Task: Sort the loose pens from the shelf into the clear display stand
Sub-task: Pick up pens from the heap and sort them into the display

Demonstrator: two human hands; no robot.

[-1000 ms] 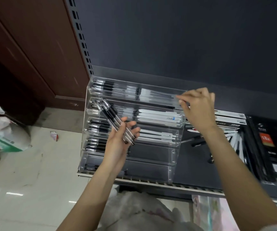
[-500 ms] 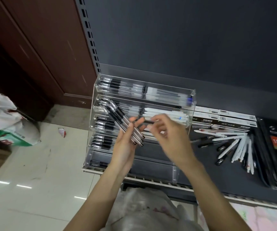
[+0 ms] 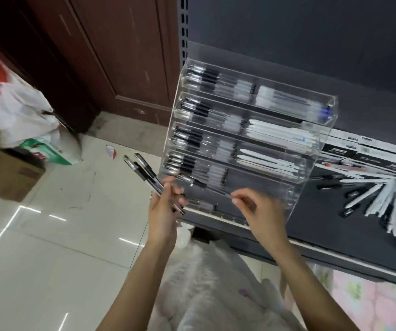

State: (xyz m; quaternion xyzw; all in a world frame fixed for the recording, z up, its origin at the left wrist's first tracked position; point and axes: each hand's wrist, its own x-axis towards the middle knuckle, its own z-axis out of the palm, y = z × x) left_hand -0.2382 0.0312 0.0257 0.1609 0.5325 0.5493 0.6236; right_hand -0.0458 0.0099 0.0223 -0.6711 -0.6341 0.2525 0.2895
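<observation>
The clear display stand [image 3: 321, 149] sits at the left end of the dark shelf [image 3: 316, 225], its tiers holding black-grip pens on the left and white pens on the right. My left hand [image 3: 163, 211] grips a bundle of black pens [image 3: 142, 170] that points up and left, just left of the stand's lower tiers. My right hand [image 3: 259, 211] pinches the end of a single black pen [image 3: 201, 185] that lies slanted across the stand's lower front. Loose white and black pens [image 3: 373, 199] lie in a heap on the shelf right of the stand.
Flat pen boxes [image 3: 368, 154] lie behind the loose heap. A white plastic bag [image 3: 216, 287] sits below the shelf edge, between my arms. On the tiled floor at left stand a cardboard box [image 3: 6, 175] and bags [image 3: 20, 115]. A brown door [image 3: 111, 56] rises behind.
The view swung left and down. My right hand came off the stand's top, met the bundle in my left hand and drew one pen out toward the lower tiers. My left hand dropped lower.
</observation>
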